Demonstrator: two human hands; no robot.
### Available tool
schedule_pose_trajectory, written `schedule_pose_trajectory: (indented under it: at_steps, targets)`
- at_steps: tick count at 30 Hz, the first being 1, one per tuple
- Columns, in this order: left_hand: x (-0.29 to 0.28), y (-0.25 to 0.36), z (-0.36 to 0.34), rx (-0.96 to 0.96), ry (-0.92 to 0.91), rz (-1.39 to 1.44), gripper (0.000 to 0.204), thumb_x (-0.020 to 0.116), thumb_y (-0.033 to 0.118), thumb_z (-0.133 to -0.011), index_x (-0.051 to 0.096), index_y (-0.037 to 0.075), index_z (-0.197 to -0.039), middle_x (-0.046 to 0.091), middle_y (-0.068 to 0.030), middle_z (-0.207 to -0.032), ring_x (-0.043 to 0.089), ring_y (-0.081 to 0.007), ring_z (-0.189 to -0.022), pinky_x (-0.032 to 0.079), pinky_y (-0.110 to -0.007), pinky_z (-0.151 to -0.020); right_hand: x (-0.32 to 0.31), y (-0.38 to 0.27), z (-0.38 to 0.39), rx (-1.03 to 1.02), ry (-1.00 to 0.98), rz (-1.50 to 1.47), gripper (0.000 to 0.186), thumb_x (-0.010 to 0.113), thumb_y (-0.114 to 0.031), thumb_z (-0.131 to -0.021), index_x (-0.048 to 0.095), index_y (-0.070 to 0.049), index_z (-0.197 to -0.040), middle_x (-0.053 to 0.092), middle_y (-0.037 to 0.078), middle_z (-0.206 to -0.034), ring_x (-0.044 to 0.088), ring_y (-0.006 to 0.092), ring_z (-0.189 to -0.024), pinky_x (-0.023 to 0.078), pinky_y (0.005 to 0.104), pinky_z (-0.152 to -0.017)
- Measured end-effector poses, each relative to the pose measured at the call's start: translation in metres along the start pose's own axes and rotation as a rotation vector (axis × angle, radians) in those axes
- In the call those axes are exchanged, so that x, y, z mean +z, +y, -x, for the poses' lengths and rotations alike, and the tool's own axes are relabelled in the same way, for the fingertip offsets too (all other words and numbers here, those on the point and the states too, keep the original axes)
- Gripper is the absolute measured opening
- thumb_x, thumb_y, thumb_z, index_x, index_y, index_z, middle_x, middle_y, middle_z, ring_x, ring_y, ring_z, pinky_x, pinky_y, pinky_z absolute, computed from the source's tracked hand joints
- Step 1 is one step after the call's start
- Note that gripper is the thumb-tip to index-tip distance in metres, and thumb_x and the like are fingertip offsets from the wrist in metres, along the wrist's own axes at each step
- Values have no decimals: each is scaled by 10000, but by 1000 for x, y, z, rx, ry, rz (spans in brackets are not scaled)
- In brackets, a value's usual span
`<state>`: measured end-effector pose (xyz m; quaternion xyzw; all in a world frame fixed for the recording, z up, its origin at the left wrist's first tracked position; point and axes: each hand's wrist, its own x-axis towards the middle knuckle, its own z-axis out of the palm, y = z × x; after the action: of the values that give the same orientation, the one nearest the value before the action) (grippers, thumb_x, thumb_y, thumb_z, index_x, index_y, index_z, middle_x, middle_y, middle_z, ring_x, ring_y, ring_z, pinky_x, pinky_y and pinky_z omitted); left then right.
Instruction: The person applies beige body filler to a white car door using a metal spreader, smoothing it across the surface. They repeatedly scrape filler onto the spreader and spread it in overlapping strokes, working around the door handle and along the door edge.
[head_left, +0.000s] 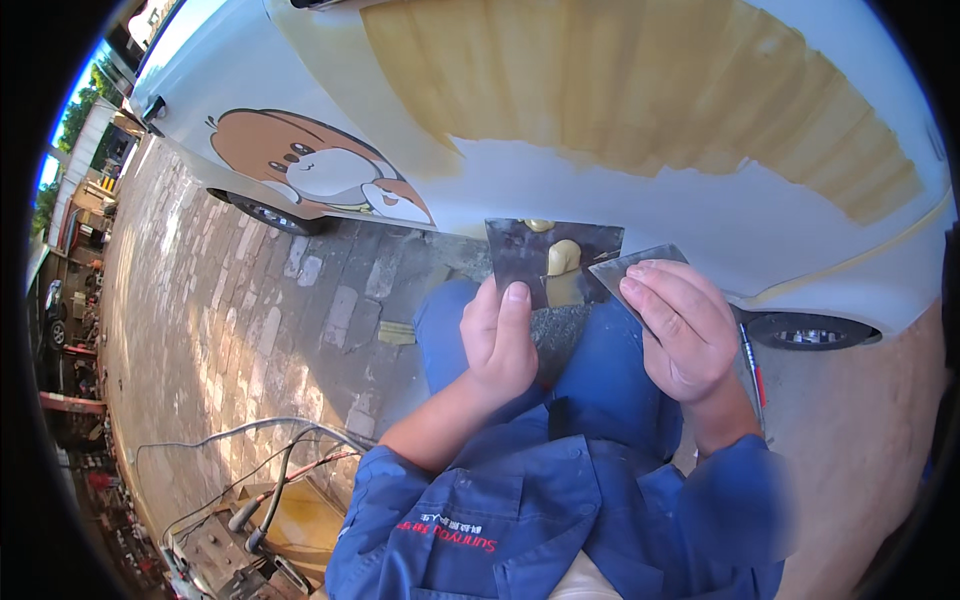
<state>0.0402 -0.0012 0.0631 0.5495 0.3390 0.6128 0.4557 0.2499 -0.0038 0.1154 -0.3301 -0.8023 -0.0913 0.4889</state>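
My left hand (500, 335) grips a dark, flat mixing plate (515, 255) by its near edge, thumb on top. On the plate sits a lump of yellowish body filler (564, 257), with smears of it around. Between the fingers of my right hand (685, 325) is a thin grey putty spreader (650, 258), its corner close to the plate's right side. Both are held over my knees. Just beyond stands the white car (580, 195), its side coated with a broad tan patch of filler (620, 90).
An orange cartoon animal decal (300, 165) is on the car's left part. Wheels show at left (268, 213) and right (812, 331). A red-handled tool (757, 385) lies on the floor at right. Cables (290, 425) and a yellow machine (305, 515) are at lower left, on brick paving (240, 300).
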Motion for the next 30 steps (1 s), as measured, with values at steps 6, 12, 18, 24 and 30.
schedule_pose_trajectory:
  at_steps: [6, 12, 18, 24, 30]
  targets:
    - [0, 8, 2, -15, -20, -20, 318, 404, 143, -1093, 568, -73, -1258, 656, -79, -1122, 566, -100, -961, 445, -241, -835, 7, -3, 1, -69, -112, -38, 364, 717, 20, -688, 745, 45, -1050, 710, 146, -1056, 699, 306, -975, 620, 396, -827]
    - [1, 6, 3, -6, -21, 35, 325, 399, 145, -1095, 552, -74, -1282, 655, -100, -1160, 582, -119, -1002, 461, -262, -872, 14, -2, 3, -87, -120, -36, 377, 709, 5, -681, 743, 51, -1053, 707, 152, -1066, 694, 305, -994, 617, 394, -827]
    - [2, 6, 4, -35, -30, 75, 324, 400, 141, -1098, 541, -74, -1296, 649, -118, -1205, 597, -142, -1051, 474, -291, -920, 13, -6, -1, -35, -144, -42, 288, 814, 58, -738, 738, 35, -1015, 723, 131, -1030, 716, 307, -929, 619, 381, -793]
    - [5, 11, 3, -38, -18, 42, 305, 413, 128, -1099, 550, -68, -1289, 657, -102, -1168, 599, -130, -1026, 480, -273, -895, 18, -7, 1, -23, -170, -61, 292, 803, 58, -730, 740, 36, -1014, 724, 136, -1028, 717, 309, -932, 611, 383, -800]
    - [6, 19, 3, -152, 37, -177, 295, 428, 124, -1097, 604, -58, -1249, 695, -94, -1016, 614, -114, -881, 498, -267, -784, 24, -3, 10, -3, -272, -179, 289, 744, 53, -725, 745, 27, -1013, 724, 138, -1026, 710, 313, -949, 597, 396, -810]
